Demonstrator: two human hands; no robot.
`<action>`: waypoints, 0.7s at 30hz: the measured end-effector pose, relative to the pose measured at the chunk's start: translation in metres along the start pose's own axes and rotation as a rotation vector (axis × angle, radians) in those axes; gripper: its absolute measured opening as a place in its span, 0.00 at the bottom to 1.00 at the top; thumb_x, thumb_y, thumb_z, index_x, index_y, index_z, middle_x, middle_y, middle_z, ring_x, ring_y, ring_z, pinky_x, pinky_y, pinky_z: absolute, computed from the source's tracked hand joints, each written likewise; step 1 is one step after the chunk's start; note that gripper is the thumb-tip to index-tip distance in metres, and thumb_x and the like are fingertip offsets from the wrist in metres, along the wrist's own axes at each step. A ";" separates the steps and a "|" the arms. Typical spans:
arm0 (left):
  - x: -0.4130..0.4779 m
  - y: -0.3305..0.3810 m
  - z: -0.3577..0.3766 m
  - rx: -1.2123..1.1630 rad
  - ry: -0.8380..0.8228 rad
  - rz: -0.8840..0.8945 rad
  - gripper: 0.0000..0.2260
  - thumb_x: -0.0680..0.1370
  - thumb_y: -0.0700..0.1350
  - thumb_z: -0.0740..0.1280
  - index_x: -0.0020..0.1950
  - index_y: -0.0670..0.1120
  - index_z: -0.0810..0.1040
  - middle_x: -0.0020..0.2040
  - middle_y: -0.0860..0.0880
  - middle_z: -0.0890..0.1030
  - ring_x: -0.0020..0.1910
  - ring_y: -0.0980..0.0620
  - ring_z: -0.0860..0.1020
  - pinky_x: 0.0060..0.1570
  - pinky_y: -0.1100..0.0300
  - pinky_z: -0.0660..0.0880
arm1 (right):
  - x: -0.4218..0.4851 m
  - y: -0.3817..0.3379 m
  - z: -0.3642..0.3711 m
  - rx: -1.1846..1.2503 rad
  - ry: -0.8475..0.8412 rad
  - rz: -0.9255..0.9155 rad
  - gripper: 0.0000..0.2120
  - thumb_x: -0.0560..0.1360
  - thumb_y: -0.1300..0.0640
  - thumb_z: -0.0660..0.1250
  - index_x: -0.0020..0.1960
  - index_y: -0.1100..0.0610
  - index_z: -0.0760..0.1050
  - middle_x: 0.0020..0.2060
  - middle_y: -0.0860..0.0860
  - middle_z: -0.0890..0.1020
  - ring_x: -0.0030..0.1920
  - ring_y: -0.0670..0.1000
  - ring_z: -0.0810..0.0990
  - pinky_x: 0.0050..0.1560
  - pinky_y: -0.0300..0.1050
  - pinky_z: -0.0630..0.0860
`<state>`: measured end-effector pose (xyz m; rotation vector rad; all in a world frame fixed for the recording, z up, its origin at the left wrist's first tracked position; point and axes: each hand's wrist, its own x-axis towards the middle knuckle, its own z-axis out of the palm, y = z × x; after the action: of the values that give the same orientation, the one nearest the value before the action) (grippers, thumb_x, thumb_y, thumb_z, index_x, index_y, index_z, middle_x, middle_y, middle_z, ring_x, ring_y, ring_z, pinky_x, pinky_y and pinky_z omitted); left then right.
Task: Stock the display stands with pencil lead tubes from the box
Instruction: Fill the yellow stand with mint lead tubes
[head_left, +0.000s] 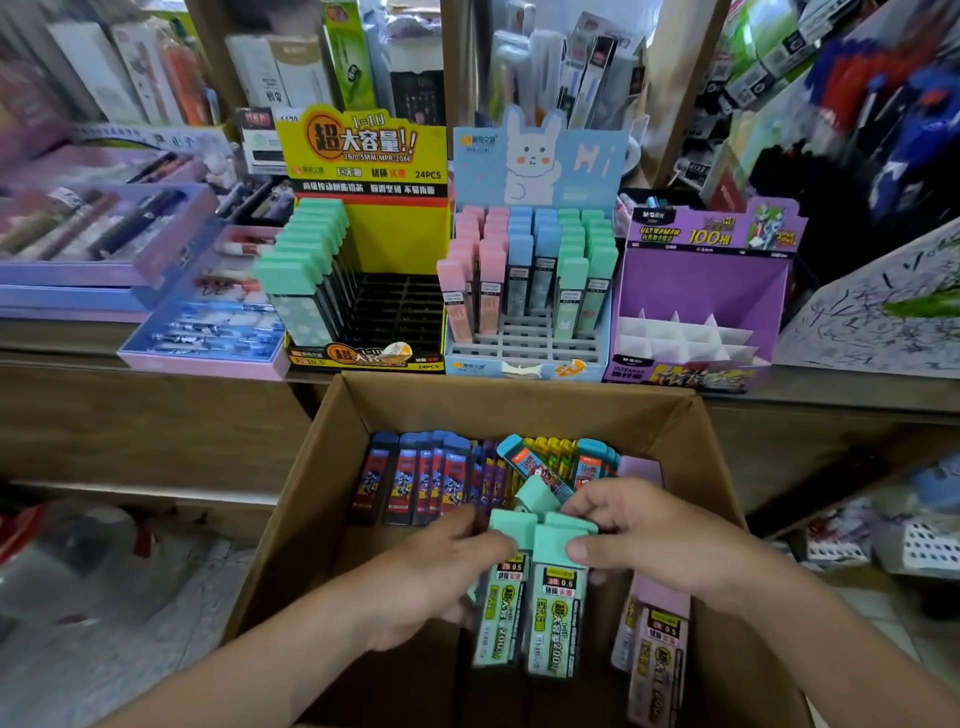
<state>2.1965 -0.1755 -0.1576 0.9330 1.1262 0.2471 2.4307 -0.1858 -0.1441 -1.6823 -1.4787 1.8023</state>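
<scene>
Two hands bunching mint-capped lead tubes (556, 613) inside the cardboard box (291, 519)

The left hand (441, 566) is curling round the bunch from one side, while the right hand (639, 535) is pinching the caps from the other. The tubes are hanging caps up between both hands. Beyond, the yellow display stand (363, 150) is sitting part-filled on the counter (841, 402).

Mint-capped tubes (556, 597) lie bunched in the open box (291, 519) at 6 o'clock. Yellow stand (395, 234) at 11 o'clock holds one mint row.
</scene>
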 end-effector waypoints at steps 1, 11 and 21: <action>-0.002 0.002 -0.001 -0.033 -0.003 0.007 0.09 0.81 0.49 0.68 0.60 0.54 0.73 0.51 0.48 0.88 0.52 0.50 0.86 0.56 0.47 0.82 | 0.000 -0.002 -0.002 0.037 -0.008 -0.010 0.11 0.79 0.64 0.70 0.60 0.59 0.77 0.51 0.55 0.87 0.48 0.48 0.86 0.47 0.41 0.81; -0.020 0.015 -0.008 -0.347 0.074 0.176 0.16 0.74 0.56 0.71 0.62 0.61 0.81 0.59 0.52 0.85 0.59 0.50 0.84 0.64 0.45 0.77 | 0.012 -0.037 0.001 0.439 -0.067 -0.091 0.20 0.73 0.65 0.71 0.64 0.65 0.76 0.56 0.63 0.85 0.55 0.58 0.85 0.51 0.48 0.83; -0.032 0.026 -0.021 -0.624 -0.093 0.169 0.16 0.74 0.50 0.77 0.60 0.47 0.84 0.59 0.34 0.83 0.56 0.33 0.83 0.53 0.39 0.80 | 0.019 -0.078 0.012 0.458 0.023 -0.166 0.16 0.73 0.65 0.74 0.61 0.63 0.80 0.54 0.61 0.86 0.55 0.59 0.86 0.50 0.46 0.83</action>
<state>2.1712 -0.1679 -0.1197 0.4735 0.8075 0.6450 2.3814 -0.1423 -0.0961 -1.3105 -1.0518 1.8446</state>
